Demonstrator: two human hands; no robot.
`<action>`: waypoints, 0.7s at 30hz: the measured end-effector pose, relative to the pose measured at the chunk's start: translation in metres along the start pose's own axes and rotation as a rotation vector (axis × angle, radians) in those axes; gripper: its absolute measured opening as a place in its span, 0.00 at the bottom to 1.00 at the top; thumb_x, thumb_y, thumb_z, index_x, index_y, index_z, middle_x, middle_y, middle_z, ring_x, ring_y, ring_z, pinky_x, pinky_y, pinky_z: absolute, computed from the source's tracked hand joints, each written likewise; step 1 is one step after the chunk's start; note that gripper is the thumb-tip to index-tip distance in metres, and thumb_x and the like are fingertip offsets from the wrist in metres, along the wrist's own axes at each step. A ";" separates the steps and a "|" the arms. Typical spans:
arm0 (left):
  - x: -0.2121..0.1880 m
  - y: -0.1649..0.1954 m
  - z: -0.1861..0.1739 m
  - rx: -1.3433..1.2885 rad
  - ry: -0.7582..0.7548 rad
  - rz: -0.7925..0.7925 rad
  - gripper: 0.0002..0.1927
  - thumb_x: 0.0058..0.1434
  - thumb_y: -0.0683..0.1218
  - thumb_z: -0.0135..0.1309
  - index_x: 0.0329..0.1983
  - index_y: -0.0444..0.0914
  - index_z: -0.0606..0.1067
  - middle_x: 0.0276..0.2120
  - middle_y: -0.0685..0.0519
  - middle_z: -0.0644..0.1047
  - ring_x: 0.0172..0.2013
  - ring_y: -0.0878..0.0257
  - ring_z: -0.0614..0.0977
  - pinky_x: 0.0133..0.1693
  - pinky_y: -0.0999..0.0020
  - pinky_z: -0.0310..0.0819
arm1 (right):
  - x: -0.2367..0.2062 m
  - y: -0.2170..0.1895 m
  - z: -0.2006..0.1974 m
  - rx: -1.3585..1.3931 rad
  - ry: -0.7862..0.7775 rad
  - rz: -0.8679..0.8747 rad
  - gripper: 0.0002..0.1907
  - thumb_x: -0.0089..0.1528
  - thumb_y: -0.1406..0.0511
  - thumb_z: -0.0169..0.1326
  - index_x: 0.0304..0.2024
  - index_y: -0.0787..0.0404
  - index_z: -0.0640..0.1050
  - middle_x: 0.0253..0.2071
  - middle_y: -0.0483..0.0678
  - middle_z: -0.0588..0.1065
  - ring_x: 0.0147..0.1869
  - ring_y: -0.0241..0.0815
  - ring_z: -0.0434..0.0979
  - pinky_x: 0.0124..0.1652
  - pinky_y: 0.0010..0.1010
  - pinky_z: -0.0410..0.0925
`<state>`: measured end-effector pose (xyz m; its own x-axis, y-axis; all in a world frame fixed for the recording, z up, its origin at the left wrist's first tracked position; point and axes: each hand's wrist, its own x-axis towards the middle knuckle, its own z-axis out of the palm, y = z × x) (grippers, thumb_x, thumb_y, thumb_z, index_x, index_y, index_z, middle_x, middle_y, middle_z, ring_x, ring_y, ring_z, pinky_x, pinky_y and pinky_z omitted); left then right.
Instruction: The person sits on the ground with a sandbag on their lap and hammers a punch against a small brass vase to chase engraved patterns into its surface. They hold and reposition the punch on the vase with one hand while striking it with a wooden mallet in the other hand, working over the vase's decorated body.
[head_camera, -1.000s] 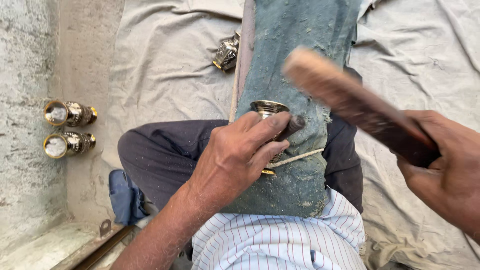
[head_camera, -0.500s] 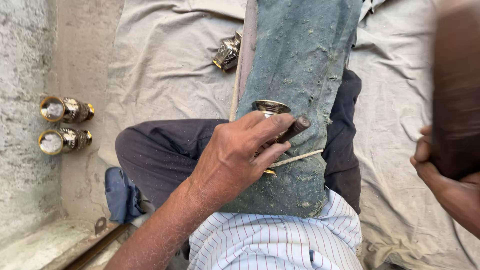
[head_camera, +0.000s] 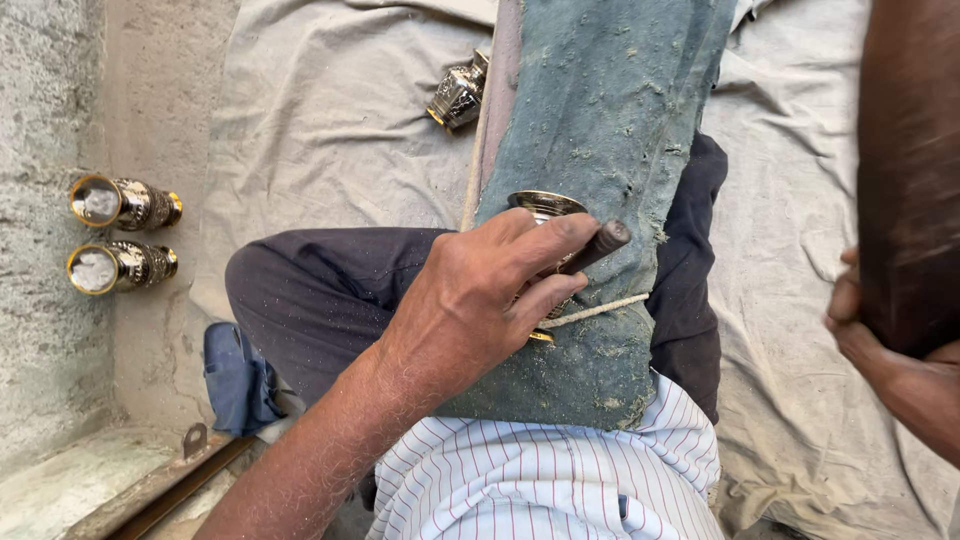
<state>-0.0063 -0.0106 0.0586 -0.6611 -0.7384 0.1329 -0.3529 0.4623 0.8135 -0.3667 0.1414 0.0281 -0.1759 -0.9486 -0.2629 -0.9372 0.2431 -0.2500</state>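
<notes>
My left hand (head_camera: 480, 300) is closed over a small brass cup (head_camera: 545, 205) and a short dark punch-like tool (head_camera: 600, 243), pressing both against a long cloth-covered board (head_camera: 610, 110) that lies across my lap. A cord (head_camera: 600, 310) runs over the board beside the cup. My right hand (head_camera: 880, 340) at the right edge grips a dark wooden mallet (head_camera: 910, 170), raised high and blurred close to the camera. Most of the cup is hidden under my fingers.
Two engraved brass cups (head_camera: 120, 203) (head_camera: 115, 267) lie on their sides on the concrete ledge at the left. Another engraved brass piece (head_camera: 458, 95) rests on the grey sheet (head_camera: 320, 130) beside the board. A blue cloth (head_camera: 235, 380) sits by my knee.
My right hand has swung the mallet from over the board out and up to the right edge. The left hand has stayed on the cup and tool.
</notes>
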 end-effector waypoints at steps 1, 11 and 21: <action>0.001 -0.001 0.000 0.006 -0.006 0.001 0.22 0.65 0.45 0.63 0.61 0.41 0.74 0.41 0.50 0.80 0.36 0.59 0.84 0.37 0.65 0.83 | 0.002 -0.003 0.000 -0.026 -0.025 0.012 0.16 0.64 0.67 0.53 0.54 0.63 0.77 0.45 0.53 0.78 0.39 0.41 0.80 0.41 0.29 0.76; 0.002 -0.001 -0.001 0.053 -0.044 0.027 0.22 0.65 0.46 0.62 0.62 0.43 0.72 0.34 0.53 0.76 0.32 0.62 0.82 0.33 0.67 0.82 | -0.015 0.036 0.015 0.068 -0.238 0.281 0.18 0.66 0.74 0.52 0.58 0.61 0.71 0.40 0.53 0.80 0.43 0.35 0.82 0.49 0.22 0.78; -0.003 -0.004 0.002 0.047 -0.026 0.048 0.22 0.66 0.45 0.63 0.62 0.44 0.73 0.33 0.53 0.74 0.31 0.62 0.81 0.32 0.66 0.81 | -0.016 0.018 0.004 -0.025 0.036 0.079 0.19 0.67 0.69 0.57 0.60 0.66 0.75 0.40 0.55 0.79 0.40 0.37 0.81 0.40 0.25 0.74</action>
<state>-0.0045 -0.0086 0.0539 -0.6949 -0.7020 0.1562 -0.3502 0.5200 0.7790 -0.3793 0.1618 0.0238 -0.2599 -0.9334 -0.2474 -0.9271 0.3129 -0.2065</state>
